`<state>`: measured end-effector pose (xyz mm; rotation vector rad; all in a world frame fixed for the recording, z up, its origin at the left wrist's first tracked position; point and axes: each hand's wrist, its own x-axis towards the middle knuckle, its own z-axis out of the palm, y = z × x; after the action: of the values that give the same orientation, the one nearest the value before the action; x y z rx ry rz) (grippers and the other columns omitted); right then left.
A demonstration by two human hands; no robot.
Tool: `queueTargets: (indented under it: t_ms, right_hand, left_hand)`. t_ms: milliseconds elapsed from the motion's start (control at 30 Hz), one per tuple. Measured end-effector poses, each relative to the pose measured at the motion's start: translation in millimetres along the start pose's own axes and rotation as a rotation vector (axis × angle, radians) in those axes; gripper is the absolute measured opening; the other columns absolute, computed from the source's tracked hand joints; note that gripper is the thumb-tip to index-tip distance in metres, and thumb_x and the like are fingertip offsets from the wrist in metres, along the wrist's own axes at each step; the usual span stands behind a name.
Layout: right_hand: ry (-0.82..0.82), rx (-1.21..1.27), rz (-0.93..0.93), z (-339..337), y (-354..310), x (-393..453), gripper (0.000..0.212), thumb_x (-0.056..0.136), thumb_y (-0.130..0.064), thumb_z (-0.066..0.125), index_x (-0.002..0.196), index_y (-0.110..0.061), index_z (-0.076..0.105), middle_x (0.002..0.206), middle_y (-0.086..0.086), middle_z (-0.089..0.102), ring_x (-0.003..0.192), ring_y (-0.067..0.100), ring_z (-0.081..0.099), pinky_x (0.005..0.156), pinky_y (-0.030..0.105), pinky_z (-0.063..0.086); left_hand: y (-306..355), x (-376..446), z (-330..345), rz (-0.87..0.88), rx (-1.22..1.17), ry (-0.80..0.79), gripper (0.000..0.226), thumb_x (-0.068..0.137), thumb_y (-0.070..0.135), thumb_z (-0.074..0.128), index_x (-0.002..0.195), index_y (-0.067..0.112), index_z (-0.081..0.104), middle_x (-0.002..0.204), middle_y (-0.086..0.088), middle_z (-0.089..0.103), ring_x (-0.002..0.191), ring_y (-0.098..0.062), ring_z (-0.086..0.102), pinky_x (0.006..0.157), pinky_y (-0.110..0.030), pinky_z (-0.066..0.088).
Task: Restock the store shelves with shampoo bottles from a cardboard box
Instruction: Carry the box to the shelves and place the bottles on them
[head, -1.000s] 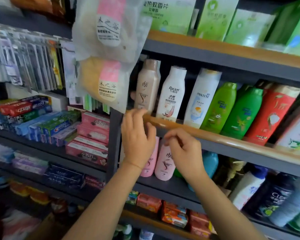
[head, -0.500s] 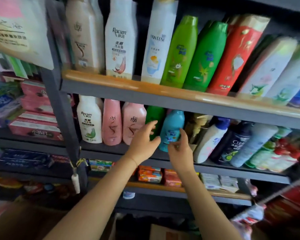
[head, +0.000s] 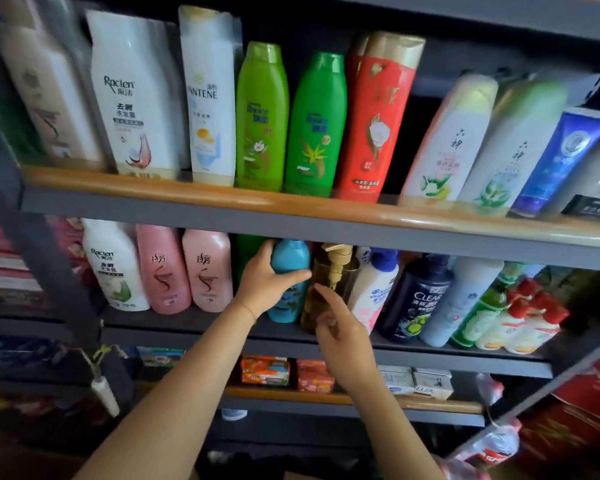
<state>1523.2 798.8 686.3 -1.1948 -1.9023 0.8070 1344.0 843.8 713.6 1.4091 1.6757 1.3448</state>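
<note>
Gripping the teal shampoo bottle on the middle shelf with my left hand: thumb across its front, fingers reaching up round its left side near the cap. Bottle stands upright on the shelf board. Going left to right on that shelf: white Raclen bottle, two pink bottles side by side, a green bottle mostly hidden behind my left hand, then the teal one, then an amber pump bottle touching or just beside it. My right hand is in front of the amber bottle's lower half, fingers loosely curled, index pointing up-left; it grasps nothing I can see. Further right: white bottle with blue cap, dark Clear bottle, pale blue bottle, red-capped bottles. Upper shelf carries white, green and red bottles in a row. Soap packs sit on the shelf below.
</note>
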Motion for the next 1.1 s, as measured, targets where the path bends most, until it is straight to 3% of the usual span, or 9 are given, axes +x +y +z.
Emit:
queueTargets:
  t_ms: [200, 367, 467, 567, 667, 733, 800, 900, 1100]
  right_hand:
    - [-0.101, 0.042, -0.068, -8, 17, 8, 0.059, 0.095, -0.004, 0.051, 0.141, -0.040, 0.040, 0.085, -0.002, 0.061, 0.069, 0.014, 0.057, 0.067, 0.035, 0.054]
    - [-0.178, 0.041, -0.057, 2, 19, 12, 0.056, 0.096, -0.008, 0.051, 0.145, -0.032, 0.038, 0.084, -0.007, 0.062, 0.071, 0.009, 0.058, 0.067, 0.029, 0.054]
    - [-0.265, 0.083, -0.021, 23, 8, 13, 0.064, 0.095, -0.009, 0.053, 0.151, -0.028, 0.029, 0.088, -0.007, 0.064, 0.077, 0.008, 0.062, 0.074, 0.029, 0.055]
    - [-0.349, 0.218, 0.150, 49, -4, 22, 0.067, 0.096, -0.015, 0.054, 0.153, -0.028, 0.020, 0.094, -0.001, 0.067, 0.082, 0.016, 0.067, 0.073, 0.029, 0.057]
    - [-0.297, 0.251, 0.218, 71, -11, 29, 0.048, 0.097, -0.021, 0.055, 0.140, -0.023, 0.035, 0.103, 0.004, 0.068, 0.084, 0.020, 0.069, 0.066, 0.030, 0.058]
    - [-0.230, 0.238, 0.242, 81, -13, 30, 0.035, 0.098, -0.024, 0.055, 0.128, -0.024, 0.039, 0.108, 0.006, 0.067, 0.083, 0.024, 0.070, 0.069, 0.039, 0.060]
    - [-0.196, 0.219, 0.265, 85, -17, 28, 0.028, 0.098, -0.027, 0.055, 0.121, -0.029, 0.039, 0.106, 0.005, 0.067, 0.080, 0.027, 0.071, 0.070, 0.048, 0.060]
    - [-0.196, 0.212, 0.280, 84, -23, 27, 0.028, 0.097, -0.029, 0.055, 0.119, -0.030, 0.039, 0.102, 0.005, 0.068, 0.074, 0.027, 0.071, 0.068, 0.049, 0.061]
    - [-0.248, 0.245, 0.329, 83, -33, 30, 0.039, 0.099, -0.014, 0.052, 0.130, -0.029, 0.033, 0.101, 0.011, 0.068, 0.068, 0.031, 0.072, 0.061, 0.039, 0.062]
  left_hand:
    - [-1, -11, -20, -0.020, 0.044, -0.002, 0.056, 0.073, 0.029, 0.088, 0.119, 0.026, 0.056, 0.114, 0.009, 0.067, 0.105, -0.007, 0.063, 0.093, -0.033, 0.052]
    - [3, -23, -39, -0.019, 0.107, 0.037, 0.056, 0.076, 0.024, 0.085, 0.121, 0.029, 0.052, 0.112, 0.014, 0.063, 0.102, 0.001, 0.059, 0.084, -0.020, 0.047]
    - [-2, -24, -53, -0.012, 0.146, -0.001, 0.058, 0.077, 0.025, 0.085, 0.123, 0.028, 0.050, 0.119, 0.008, 0.063, 0.109, -0.009, 0.060, 0.092, -0.028, 0.049]
    - [-6, -25, -62, -0.007, 0.167, -0.049, 0.062, 0.075, 0.029, 0.085, 0.126, 0.027, 0.049, 0.123, 0.007, 0.062, 0.112, -0.013, 0.060, 0.096, -0.036, 0.051]
    - [-12, -30, -61, 0.010, 0.087, -0.014, 0.061, 0.073, 0.026, 0.087, 0.122, 0.026, 0.050, 0.118, 0.009, 0.062, 0.109, -0.012, 0.060, 0.090, -0.029, 0.051]
    - [-19, -36, -59, 0.017, 0.060, -0.001, 0.060, 0.075, 0.026, 0.086, 0.122, 0.028, 0.049, 0.116, 0.009, 0.061, 0.107, -0.011, 0.059, 0.085, -0.023, 0.050]
    - [-30, -41, -56, 0.006, 0.085, -0.009, 0.066, 0.077, 0.032, 0.084, 0.130, 0.030, 0.046, 0.122, 0.007, 0.060, 0.109, -0.013, 0.057, 0.091, -0.030, 0.051]
    - [-46, -47, -52, -0.040, 0.144, -0.020, 0.067, 0.077, 0.037, 0.083, 0.131, 0.025, 0.045, 0.124, 0.004, 0.058, 0.114, -0.019, 0.058, 0.093, -0.039, 0.053]
    - [-51, -53, -47, -0.015, 0.070, 0.082, 0.057, 0.082, 0.026, 0.080, 0.129, 0.018, 0.047, 0.122, 0.003, 0.059, 0.111, -0.015, 0.058, 0.075, -0.019, 0.051]
